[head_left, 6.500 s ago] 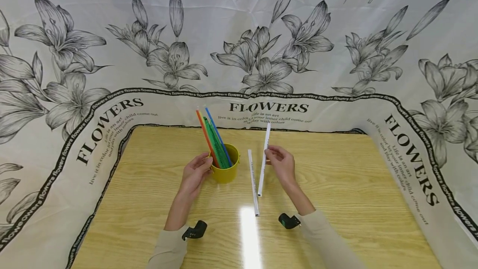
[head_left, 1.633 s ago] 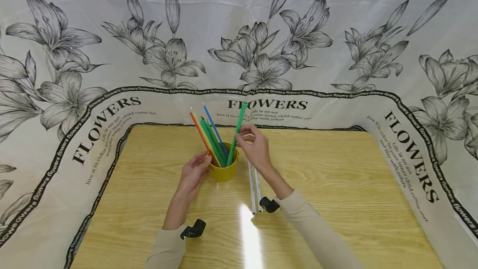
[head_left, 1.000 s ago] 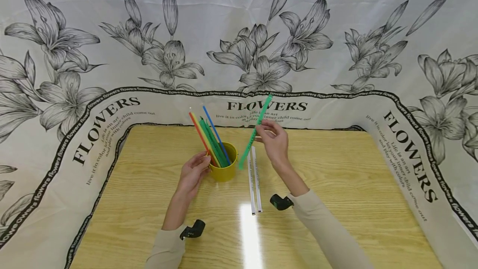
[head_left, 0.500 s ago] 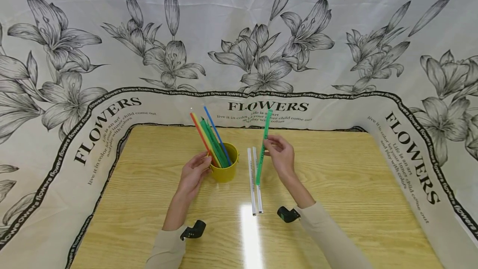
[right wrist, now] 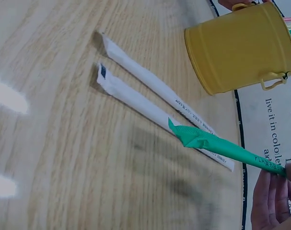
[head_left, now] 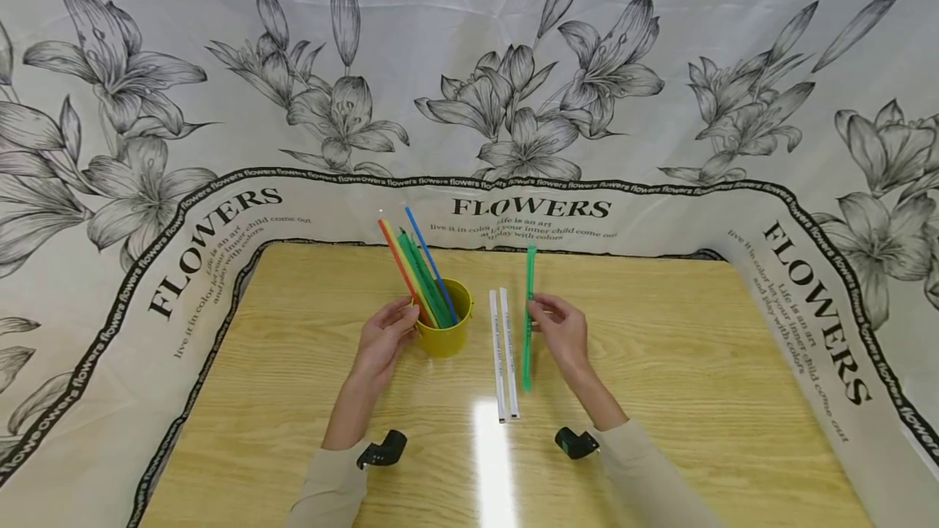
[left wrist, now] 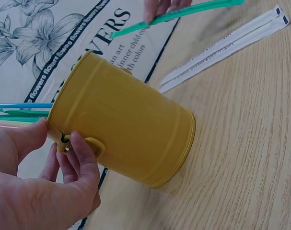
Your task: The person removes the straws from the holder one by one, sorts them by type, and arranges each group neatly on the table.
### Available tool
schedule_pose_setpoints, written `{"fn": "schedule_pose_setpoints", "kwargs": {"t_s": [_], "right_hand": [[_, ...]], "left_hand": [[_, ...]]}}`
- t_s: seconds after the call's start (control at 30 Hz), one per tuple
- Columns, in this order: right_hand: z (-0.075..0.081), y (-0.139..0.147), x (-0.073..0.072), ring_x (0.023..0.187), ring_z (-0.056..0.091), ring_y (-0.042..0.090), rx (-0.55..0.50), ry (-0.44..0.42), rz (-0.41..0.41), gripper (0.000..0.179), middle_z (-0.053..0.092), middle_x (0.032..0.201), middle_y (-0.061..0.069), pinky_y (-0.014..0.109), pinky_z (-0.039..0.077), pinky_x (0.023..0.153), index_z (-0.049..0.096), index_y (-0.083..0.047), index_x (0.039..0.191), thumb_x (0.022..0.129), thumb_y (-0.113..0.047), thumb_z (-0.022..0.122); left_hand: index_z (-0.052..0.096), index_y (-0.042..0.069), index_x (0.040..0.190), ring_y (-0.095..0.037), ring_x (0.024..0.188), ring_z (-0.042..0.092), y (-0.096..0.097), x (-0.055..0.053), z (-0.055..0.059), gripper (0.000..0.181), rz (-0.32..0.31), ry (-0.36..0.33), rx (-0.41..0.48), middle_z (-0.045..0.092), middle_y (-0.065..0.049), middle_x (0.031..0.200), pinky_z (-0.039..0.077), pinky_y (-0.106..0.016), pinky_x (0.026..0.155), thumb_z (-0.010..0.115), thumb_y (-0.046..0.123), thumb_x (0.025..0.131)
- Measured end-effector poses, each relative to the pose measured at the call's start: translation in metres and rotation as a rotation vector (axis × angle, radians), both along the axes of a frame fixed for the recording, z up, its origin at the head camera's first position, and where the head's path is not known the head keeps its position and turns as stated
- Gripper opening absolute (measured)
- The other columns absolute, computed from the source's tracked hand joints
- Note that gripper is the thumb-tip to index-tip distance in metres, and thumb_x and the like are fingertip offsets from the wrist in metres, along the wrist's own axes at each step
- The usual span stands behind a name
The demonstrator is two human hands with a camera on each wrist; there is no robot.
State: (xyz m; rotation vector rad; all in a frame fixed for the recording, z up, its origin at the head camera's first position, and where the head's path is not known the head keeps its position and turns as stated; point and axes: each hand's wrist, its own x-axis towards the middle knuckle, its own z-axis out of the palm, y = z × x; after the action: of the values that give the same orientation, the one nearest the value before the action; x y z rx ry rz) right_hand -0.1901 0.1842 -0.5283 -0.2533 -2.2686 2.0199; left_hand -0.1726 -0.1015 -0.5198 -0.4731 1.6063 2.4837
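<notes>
A small yellow metal pail (head_left: 444, 341) stands on the wooden table, holding several red, yellow, green and blue straws (head_left: 421, 283) that lean to the left. My left hand (head_left: 381, 341) pinches the pail's rim and side handle between thumb and fingers. Between thumb and fingertips my right hand (head_left: 561, 328) grips a green paper-wrapped straw (right wrist: 226, 148) near its middle. Its lower end hangs close over the table, and its shadow shows below in the right wrist view. Just left of it, two white paper-wrapped straws (head_left: 497, 357) lie nearly parallel, printed with small text.
Behind the table (head_left: 660, 332) rises a white cloth (head_left: 381, 137) with black lily drawings and "FLOWERS" lettering, wrapping the left and right sides too. A bright glare strip falls on the tabletop in front of the white straws.
The white straw my right hand held earlier now lies beside the other one. A green straw has come out of the pail, swung right and been lowered. My left hand stays on the pail.
</notes>
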Motion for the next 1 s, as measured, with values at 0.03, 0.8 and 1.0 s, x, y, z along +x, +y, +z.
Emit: {"fn": "schedule_pose_setpoints", "kwargs": {"t_s": [0.03, 0.8, 1.0], "right_hand": [[-0.003, 0.001, 0.001, 0.079, 0.068, 0.010, 0.005, -0.007, 0.001, 0.027, 0.067, 0.106, 0.017, 0.033, 0.062, 0.077, 0.069, 0.008, 0.121, 0.098, -0.006, 0.071], [-0.045, -0.004, 0.014, 0.073, 0.064, 0.015, 0.358, -0.039, 0.024, 0.018, 0.073, 0.092, 0.017, 0.018, 0.050, 0.056, 0.074, 0.007, 0.108, 0.096, -0.006, 0.073], [-0.044, -0.010, 0.014, 0.079, 0.068, 0.023, 0.496, 0.014, 0.044, 0.014, 0.073, 0.088, 0.014, 0.023, 0.053, 0.066, 0.074, 0.007, 0.101, 0.093, -0.004, 0.073]], "left_hand": [[0.057, -0.003, 0.137, -0.010, 0.088, 0.062, 0.000, 0.000, 0.000, 0.040, 0.001, 0.002, 0.001, 0.062, -0.003, 0.107, 0.056, -0.023, 0.078, 0.068, 0.003, 0.099], [0.058, -0.001, 0.137, -0.010, 0.089, 0.063, 0.000, -0.001, 0.000, 0.038, -0.009, 0.008, -0.022, 0.061, -0.001, 0.105, 0.056, -0.022, 0.078, 0.067, 0.004, 0.100], [0.059, -0.002, 0.135, -0.010, 0.088, 0.063, 0.000, 0.000, 0.000, 0.038, 0.004, 0.011, -0.019, 0.061, -0.001, 0.103, 0.056, -0.023, 0.078, 0.068, 0.004, 0.100]]}}
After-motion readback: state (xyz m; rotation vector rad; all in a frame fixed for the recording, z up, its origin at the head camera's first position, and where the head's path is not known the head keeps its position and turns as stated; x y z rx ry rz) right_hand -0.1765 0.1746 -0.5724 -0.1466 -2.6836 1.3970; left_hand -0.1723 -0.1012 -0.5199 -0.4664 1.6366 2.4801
